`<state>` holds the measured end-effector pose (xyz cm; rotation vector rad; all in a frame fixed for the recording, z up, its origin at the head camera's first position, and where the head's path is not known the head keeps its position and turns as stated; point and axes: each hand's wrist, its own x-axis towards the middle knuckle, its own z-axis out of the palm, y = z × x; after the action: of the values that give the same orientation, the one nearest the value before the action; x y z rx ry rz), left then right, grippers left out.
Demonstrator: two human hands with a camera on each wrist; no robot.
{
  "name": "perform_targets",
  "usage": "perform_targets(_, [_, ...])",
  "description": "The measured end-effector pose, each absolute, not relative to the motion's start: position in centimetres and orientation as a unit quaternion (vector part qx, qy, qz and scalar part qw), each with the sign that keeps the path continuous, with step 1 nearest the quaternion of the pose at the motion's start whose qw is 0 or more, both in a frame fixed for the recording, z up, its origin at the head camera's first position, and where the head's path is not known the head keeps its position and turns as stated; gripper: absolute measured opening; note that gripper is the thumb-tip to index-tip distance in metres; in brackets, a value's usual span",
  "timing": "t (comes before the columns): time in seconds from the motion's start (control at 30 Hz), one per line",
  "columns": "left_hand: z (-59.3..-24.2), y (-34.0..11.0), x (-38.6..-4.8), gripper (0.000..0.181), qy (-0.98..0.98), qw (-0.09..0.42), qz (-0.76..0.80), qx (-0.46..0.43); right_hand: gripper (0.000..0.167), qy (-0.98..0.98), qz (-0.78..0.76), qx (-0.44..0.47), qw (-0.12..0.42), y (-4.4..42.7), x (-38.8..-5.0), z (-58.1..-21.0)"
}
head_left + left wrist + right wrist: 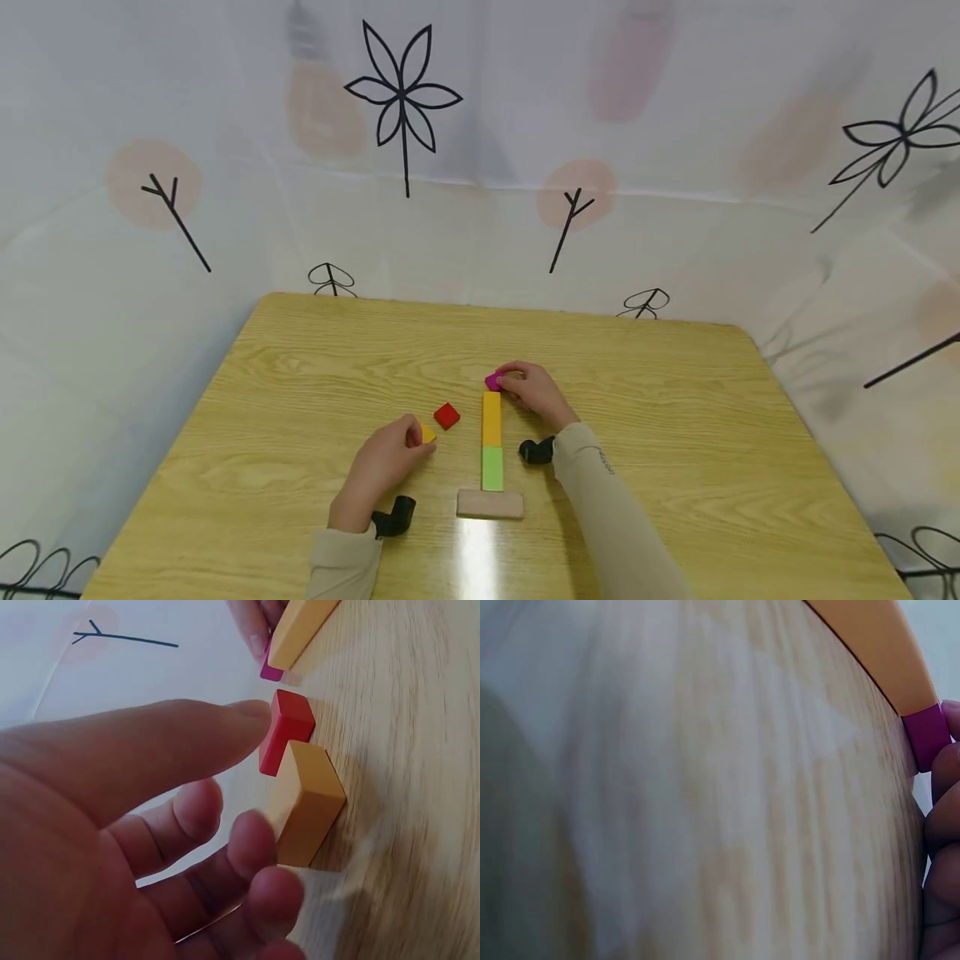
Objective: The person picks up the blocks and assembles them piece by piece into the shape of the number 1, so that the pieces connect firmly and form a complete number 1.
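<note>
My right hand (534, 390) pinches a small magenta block (492, 382) at the far end of a long orange-yellow block (491, 419). In the right wrist view, the magenta block (928, 738) meets that block's end, with fingers (946, 766) beside it. A green block (492, 468) continues the row nearer me, and a plain wooden block (490, 504) lies crosswise at its near end. My left hand (385, 457) is at a yellow block (311, 799), thumb and fingers apart, fingertips close to its side; contact is unclear. A red block (290, 724) lies just beyond.
Everything lies on a wood-grain table (675, 467). Behind it hangs a pale cloth (480, 242) printed with plants. A black wrist device (395, 517) sits at the left wrist, another black device (537, 452) at the right.
</note>
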<state>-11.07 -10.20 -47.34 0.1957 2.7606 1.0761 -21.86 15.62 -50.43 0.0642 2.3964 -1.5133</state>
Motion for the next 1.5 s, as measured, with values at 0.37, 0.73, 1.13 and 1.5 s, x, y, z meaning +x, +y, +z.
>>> perform_targets(0.37, [-47.6, -10.5, -10.6, 0.031, 0.929, 0.072, 0.361, 0.022, 0.026, 0.831, -0.536, 0.021, 0.150, 15.7, -21.6, -50.5])
perform_targets(0.73, [-48.1, -9.7, -10.6, 0.042, 0.942, 0.078, 0.326, -0.001, 0.027, 0.836, -0.530, 0.008, 0.142, 15.7, -21.6, -50.6])
perform_targets(1.13, [-48.0, -9.1, -10.3, 0.037, 0.949, 0.046, 0.311, -0.010, 0.024, 0.834, -0.533, 0.008, 0.143, 15.9, -21.6, -50.6])
perform_targets(1.5, [-48.7, -9.7, -10.3, 0.035, 0.939, 0.032, 0.342, -0.018, 0.026, 0.833, -0.533, 0.013, 0.147, 15.8, -21.5, -50.3])
